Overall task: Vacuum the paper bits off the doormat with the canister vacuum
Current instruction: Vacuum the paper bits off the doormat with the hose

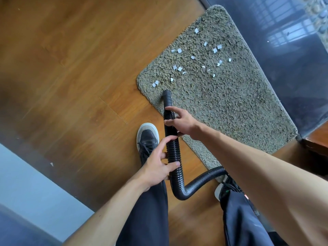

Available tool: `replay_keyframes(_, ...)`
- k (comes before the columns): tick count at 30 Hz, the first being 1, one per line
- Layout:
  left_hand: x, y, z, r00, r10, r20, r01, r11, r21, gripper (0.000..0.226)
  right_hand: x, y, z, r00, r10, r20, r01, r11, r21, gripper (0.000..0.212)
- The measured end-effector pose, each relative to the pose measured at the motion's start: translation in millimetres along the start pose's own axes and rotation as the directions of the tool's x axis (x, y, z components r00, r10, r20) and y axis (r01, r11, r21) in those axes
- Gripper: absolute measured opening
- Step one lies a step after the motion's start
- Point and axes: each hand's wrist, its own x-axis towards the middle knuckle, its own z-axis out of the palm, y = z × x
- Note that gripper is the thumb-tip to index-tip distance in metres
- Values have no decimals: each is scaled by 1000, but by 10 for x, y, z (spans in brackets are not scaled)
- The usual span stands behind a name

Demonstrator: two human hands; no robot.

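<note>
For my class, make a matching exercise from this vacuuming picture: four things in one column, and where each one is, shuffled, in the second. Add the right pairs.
Things
1. paper bits
2. hose nozzle
3. left hand
4. right hand

Places
A. grips the hose nearer the nozzle
B. tip at the doormat's near edge
C. scattered over the doormat's far half
D. grips the hose lower, nearer the bend

Pairs: 1-C, 2-B, 3-D, 4-A

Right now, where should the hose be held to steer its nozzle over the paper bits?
Grip the ribbed hose just behind the smooth nozzle, coming from the right, where the right hand already holds it. The left hand steadies it lower, above the bend. The paper bits lie just beyond the tip.
</note>
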Motion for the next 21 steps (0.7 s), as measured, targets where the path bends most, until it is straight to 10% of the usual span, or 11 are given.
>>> replay_keyframes(21, 50, 75, -332, 1000, 20, 5, -20, 999, -48, 69, 187, -342, 201, 999, -39, -8, 38, 992, -121, 59)
